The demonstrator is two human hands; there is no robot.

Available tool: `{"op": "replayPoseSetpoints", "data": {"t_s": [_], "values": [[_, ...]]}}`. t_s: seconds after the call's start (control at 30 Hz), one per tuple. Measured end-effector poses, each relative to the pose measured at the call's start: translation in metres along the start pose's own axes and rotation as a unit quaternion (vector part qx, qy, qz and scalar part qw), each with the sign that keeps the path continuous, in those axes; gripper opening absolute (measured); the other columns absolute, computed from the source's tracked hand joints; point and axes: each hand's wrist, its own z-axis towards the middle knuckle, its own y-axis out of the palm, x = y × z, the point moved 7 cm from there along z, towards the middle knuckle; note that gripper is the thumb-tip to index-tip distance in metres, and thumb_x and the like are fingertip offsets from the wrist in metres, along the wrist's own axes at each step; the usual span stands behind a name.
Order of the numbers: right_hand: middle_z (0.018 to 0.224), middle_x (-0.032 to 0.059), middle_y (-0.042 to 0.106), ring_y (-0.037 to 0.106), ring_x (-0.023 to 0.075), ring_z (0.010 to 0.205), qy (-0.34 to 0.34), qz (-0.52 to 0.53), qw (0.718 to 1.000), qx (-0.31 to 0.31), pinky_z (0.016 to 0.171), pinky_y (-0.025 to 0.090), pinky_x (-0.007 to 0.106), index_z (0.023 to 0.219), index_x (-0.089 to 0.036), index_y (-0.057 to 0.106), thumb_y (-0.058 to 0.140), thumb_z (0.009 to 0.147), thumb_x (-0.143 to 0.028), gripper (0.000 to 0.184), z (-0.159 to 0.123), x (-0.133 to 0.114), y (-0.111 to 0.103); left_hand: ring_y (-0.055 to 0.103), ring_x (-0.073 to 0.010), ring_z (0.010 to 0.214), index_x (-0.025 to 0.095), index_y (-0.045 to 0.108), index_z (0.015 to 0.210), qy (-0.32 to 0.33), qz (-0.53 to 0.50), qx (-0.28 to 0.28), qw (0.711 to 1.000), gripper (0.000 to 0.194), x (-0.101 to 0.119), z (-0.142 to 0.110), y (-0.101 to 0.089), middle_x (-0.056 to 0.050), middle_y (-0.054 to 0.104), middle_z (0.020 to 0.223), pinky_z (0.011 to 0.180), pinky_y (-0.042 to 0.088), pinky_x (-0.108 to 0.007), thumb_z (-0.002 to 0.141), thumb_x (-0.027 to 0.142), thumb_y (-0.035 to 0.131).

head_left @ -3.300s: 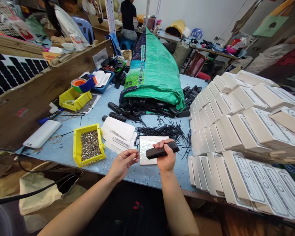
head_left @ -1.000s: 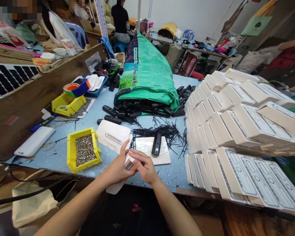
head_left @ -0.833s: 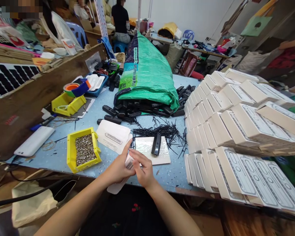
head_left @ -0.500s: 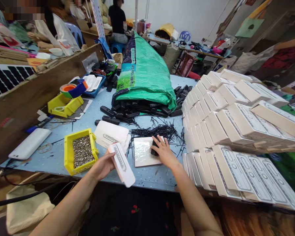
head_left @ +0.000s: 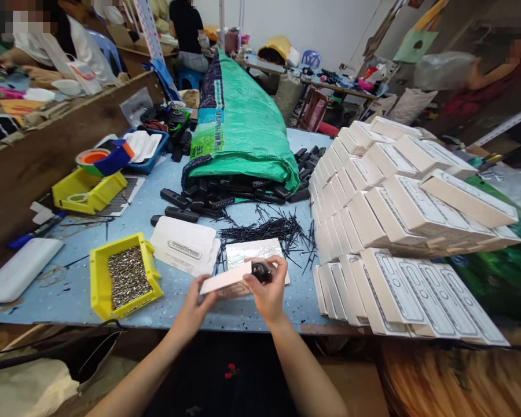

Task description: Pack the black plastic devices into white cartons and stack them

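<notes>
My left hand (head_left: 192,308) grips the left end of a slim white cardboard box (head_left: 226,280), held tilted above the table. At the box's right end, my right hand (head_left: 270,296) has its fingers closed round a glossy black piece (head_left: 259,271). The piece pokes out of that end; how much of it lies inside the box is hidden. Behind both hands a flat white pad with shiny film (head_left: 248,250) lies on the table. Beyond it spreads a heap of thin black sticks (head_left: 273,229), perhaps cable ties. White printed sheets (head_left: 180,243) lie to the left.
A yellow bin (head_left: 96,289) of small metal pieces stands at left, near a white phone-like slab (head_left: 24,269). Many white boxes (head_left: 386,214) are stacked at right. A green sack (head_left: 247,127) spills black pieces (head_left: 178,213) at the back. Other people work beyond.
My right hand has lifted the black piece off the pad and brought it to the box's end. My left hand has turned the box nearly level. The view has shifted right.
</notes>
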Motion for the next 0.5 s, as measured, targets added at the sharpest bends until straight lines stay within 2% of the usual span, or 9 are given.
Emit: {"op": "replayPoseSetpoints", "data": {"t_s": [0.07,0.13,0.17,0.2,0.23,0.27,0.33,0.4,0.5], "values": [[0.104,0.0087,0.066,0.066,0.0183,0.093,-0.003,-0.002,0.995,-0.1,0.081,0.053,0.031,0.122,-0.024,0.032,0.065,0.078,-0.056,0.064,-0.002,-0.001,0.001,0.051,-0.0368,0.122,0.019,0.042,0.13,0.163,0.178,0.011,0.97,0.091,0.017,-0.003,0.0,-0.017,0.051,0.135,0.098,0.046,-0.05,0.053,0.045,0.084],[0.108,0.01,0.065,0.064,0.0194,0.098,-0.007,-0.081,0.985,-0.155,0.086,0.052,0.033,0.125,-0.021,0.042,0.049,0.087,-0.06,0.055,0.003,0.006,-0.014,0.06,-0.0337,0.11,0.021,0.038,0.132,0.204,0.293,-0.041,0.933,0.082,0.016,-0.004,0.012,-0.016,0.059,0.124,0.09,0.05,-0.047,0.063,0.04,0.078],[0.109,0.0113,0.064,0.063,0.0198,0.1,-0.001,-0.161,0.978,-0.135,0.087,0.051,0.033,0.122,-0.018,0.048,0.041,0.092,-0.056,0.049,0.01,0.015,-0.032,0.065,-0.0311,0.1,0.021,0.036,0.133,0.197,0.327,-0.057,0.922,0.074,0.013,-0.003,0.017,-0.014,0.063,0.115,0.083,0.052,-0.045,0.07,0.039,0.072],[0.11,0.0128,0.063,0.061,0.0201,0.101,0.014,-0.27,0.958,-0.092,0.088,0.05,0.034,0.117,-0.016,0.053,0.034,0.096,-0.048,0.043,0.018,0.024,-0.055,0.067,-0.0289,0.092,0.021,0.033,0.133,0.189,0.35,-0.055,0.916,0.07,0.011,-0.001,0.018,-0.012,0.066,0.107,0.077,0.054,-0.041,0.075,0.038,0.067],[0.112,0.0148,0.061,0.06,0.0207,0.103,0.035,-0.388,0.92,-0.038,0.09,0.048,0.034,0.113,-0.013,0.056,0.033,0.098,-0.039,0.038,0.027,0.034,-0.081,0.068,-0.0278,0.087,0.02,0.03,0.133,0.19,0.366,-0.041,0.91,0.069,0.011,0.001,0.016,-0.011,0.066,0.103,0.073,0.054,-0.039,0.076,0.037,0.064],[0.113,0.0164,0.06,0.058,0.0217,0.104,0.058,-0.492,0.868,-0.011,0.091,0.046,0.035,0.108,-0.01,0.059,0.034,0.097,-0.031,0.034,0.034,0.043,-0.103,0.068,-0.0277,0.086,0.02,0.027,0.133,0.199,0.378,-0.023,0.904,0.07,0.013,0.003,0.014,-0.011,0.065,0.103,0.071,0.054,-0.038,0.076,0.037,0.063],[0.11,0.017,0.06,0.056,0.0226,0.104,0.093,-0.614,0.783,-0.03,0.093,0.043,0.034,0.099,-0.008,0.062,0.039,0.094,-0.021,0.027,0.044,0.06,-0.133,0.068,-0.0277,0.086,0.018,0.024,0.132,0.224,0.396,-0.005,0.89,0.07,0.016,0.007,0.01,-0.012,0.064,0.104,0.069,0.053,-0.037,0.076,0.037,0.062],[0.1,0.0152,0.063,0.058,0.0216,0.097,0.107,-0.646,0.752,-0.071,0.089,0.043,0.031,0.094,-0.008,0.063,0.04,0.092,-0.016,0.025,0.047,0.07,-0.145,0.068,-0.0274,0.084,0.018,0.026,0.13,0.237,0.411,-0.017,0.88,0.067,0.016,0.01,0.009,-0.012,0.063,0.103,0.067,0.053,-0.036,0.076,0.038,0.06],[0.095,0.0145,0.064,0.061,0.0205,0.091,0.122,-0.67,0.725,-0.105,0.081,0.043,0.028,0.107,-0.008,0.061,0.037,0.091,-0.007,0.029,0.048,0.069,-0.139,0.068,-0.0272,0.085,0.019,0.028,0.13,0.235,0.421,-0.04,0.875,0.065,0.015,0.014,0.012,-0.011,0.063,0.104,0.069,0.053,-0.036,0.077,0.037,0.06]]}}
